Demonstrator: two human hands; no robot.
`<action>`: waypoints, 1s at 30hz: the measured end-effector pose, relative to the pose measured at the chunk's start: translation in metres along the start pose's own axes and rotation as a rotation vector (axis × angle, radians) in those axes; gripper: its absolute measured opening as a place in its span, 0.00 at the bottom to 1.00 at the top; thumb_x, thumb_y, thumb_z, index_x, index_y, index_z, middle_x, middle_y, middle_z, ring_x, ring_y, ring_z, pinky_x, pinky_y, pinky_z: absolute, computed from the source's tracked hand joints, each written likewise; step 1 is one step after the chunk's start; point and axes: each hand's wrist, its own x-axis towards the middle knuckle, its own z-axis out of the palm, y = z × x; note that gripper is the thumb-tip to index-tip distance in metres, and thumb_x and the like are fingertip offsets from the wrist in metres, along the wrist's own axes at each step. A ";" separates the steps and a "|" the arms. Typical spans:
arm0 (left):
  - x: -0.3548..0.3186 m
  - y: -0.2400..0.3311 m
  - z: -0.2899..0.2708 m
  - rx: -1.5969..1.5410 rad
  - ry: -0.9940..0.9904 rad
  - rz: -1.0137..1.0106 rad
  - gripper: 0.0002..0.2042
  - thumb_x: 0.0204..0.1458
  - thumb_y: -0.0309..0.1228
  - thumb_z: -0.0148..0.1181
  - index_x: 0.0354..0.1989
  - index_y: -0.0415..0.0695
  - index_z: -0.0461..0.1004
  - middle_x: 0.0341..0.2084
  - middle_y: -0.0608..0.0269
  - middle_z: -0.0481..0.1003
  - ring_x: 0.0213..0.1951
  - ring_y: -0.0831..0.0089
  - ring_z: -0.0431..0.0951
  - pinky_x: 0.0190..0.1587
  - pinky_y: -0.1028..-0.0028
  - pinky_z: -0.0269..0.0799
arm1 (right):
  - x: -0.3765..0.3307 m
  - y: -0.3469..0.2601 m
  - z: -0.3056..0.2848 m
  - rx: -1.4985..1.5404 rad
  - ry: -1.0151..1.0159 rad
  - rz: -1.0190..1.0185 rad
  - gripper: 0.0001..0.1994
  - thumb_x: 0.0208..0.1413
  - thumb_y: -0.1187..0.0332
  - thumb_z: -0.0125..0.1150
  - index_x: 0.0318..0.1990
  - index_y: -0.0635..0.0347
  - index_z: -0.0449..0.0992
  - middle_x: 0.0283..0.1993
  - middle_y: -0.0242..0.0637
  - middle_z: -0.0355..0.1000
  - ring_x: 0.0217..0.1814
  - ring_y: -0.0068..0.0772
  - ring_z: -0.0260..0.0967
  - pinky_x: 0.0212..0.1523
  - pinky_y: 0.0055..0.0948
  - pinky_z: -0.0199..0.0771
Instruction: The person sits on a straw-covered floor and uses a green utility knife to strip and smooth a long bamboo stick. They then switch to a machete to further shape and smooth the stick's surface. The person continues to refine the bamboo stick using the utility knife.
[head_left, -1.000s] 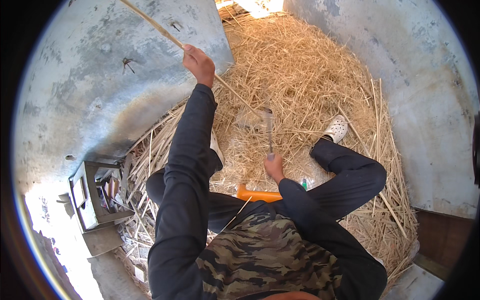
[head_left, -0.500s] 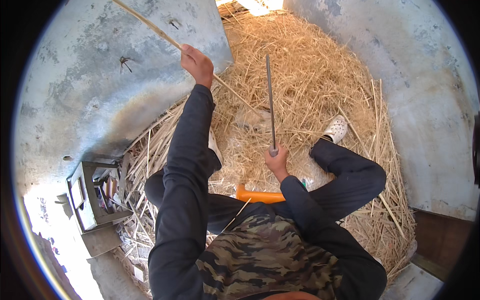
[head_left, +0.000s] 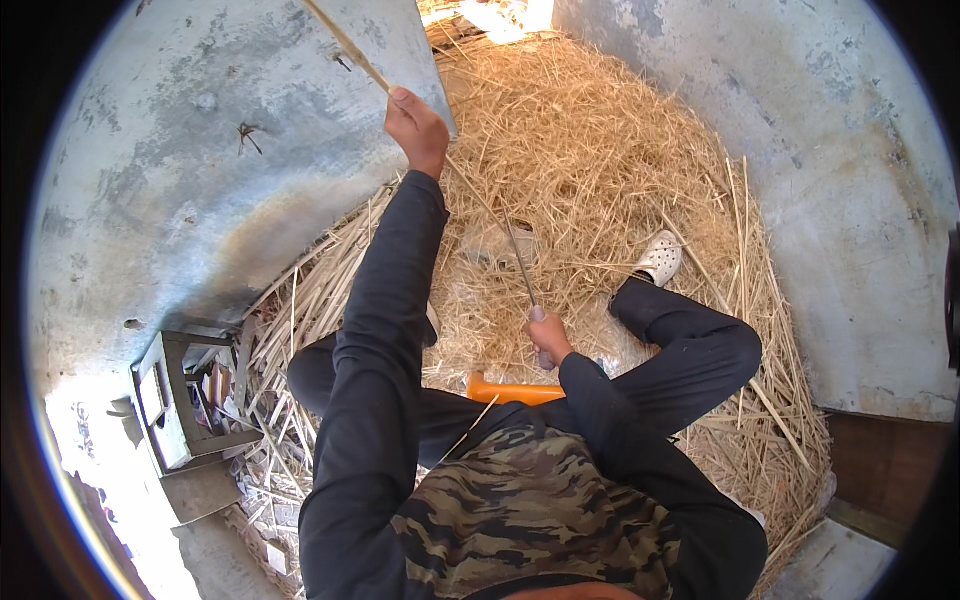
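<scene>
My left hand (head_left: 418, 132), raised before the left wall, is closed round a long, thin pale cane strip (head_left: 347, 44). The strip slants from the upper left, through the fist, down over the straw. My right hand (head_left: 550, 338) grips the handle of a knife (head_left: 522, 264) with a long, narrow dark blade, held low between my legs. The blade points up and leftward, and its tip end lies across or close to the strip's lower end; I cannot tell whether they touch. An orange plastic-looking thing (head_left: 515, 392) rests by my lap, partly hidden by my right forearm.
A thick heap of straw-like shavings (head_left: 600, 130) spreads in front. Long split strips (head_left: 335, 260) lie at the left. Worn grey-blue walls (head_left: 200, 90) flank both sides. A wooden frame (head_left: 188, 400) stands at the lower left. My pale clog (head_left: 660, 258) rests on the straw.
The knife has swung from nearly upright to leaning leftward, and my right hand has come slightly lower. My left hand has shifted right and a little down with the strip.
</scene>
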 end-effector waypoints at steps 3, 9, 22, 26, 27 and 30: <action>-0.002 0.000 0.005 -0.007 -0.008 0.024 0.29 0.66 0.51 0.32 0.19 0.41 0.60 0.12 0.67 0.61 0.17 0.75 0.62 0.22 0.70 0.58 | -0.008 -0.020 0.013 -0.250 0.157 -0.479 0.07 0.49 0.72 0.55 0.32 0.68 0.68 0.19 0.39 0.65 0.19 0.33 0.65 0.22 0.35 0.64; -0.002 0.012 0.019 -0.044 -0.005 0.022 0.24 0.66 0.43 0.38 0.21 0.39 0.60 0.12 0.62 0.57 0.19 0.73 0.56 0.22 0.68 0.54 | 0.022 0.033 0.014 -0.316 0.250 -0.330 0.11 0.50 0.69 0.57 0.36 0.70 0.71 0.23 0.45 0.69 0.27 0.39 0.70 0.32 0.37 0.69; 0.006 -0.002 0.013 -0.071 -0.020 0.003 0.26 0.67 0.46 0.36 0.19 0.40 0.59 0.10 0.65 0.59 0.16 0.74 0.58 0.20 0.69 0.55 | 0.027 0.019 0.005 -0.060 0.241 -0.439 0.08 0.48 0.71 0.59 0.25 0.65 0.69 0.18 0.37 0.67 0.17 0.34 0.66 0.20 0.35 0.65; 0.014 -0.019 -0.016 -0.239 -0.076 -0.143 0.27 0.66 0.49 0.35 0.18 0.44 0.57 0.10 0.68 0.58 0.14 0.79 0.58 0.18 0.73 0.54 | 0.006 0.028 0.012 -0.104 0.177 -0.087 0.08 0.50 0.70 0.58 0.29 0.67 0.69 0.18 0.38 0.67 0.16 0.36 0.67 0.17 0.37 0.66; 0.015 -0.018 -0.016 -0.267 -0.085 -0.165 0.27 0.66 0.50 0.35 0.18 0.45 0.56 0.10 0.69 0.59 0.14 0.79 0.58 0.17 0.74 0.53 | 0.005 0.037 0.008 -0.116 0.198 -0.025 0.08 0.49 0.70 0.58 0.30 0.67 0.70 0.19 0.38 0.67 0.17 0.37 0.67 0.19 0.38 0.66; 0.011 -0.011 -0.022 -0.311 -0.126 -0.234 0.27 0.66 0.52 0.34 0.18 0.46 0.55 0.10 0.68 0.58 0.12 0.80 0.57 0.14 0.75 0.51 | 0.013 0.031 0.001 -0.193 0.138 0.097 0.08 0.49 0.70 0.58 0.31 0.67 0.71 0.20 0.37 0.68 0.20 0.37 0.67 0.22 0.39 0.67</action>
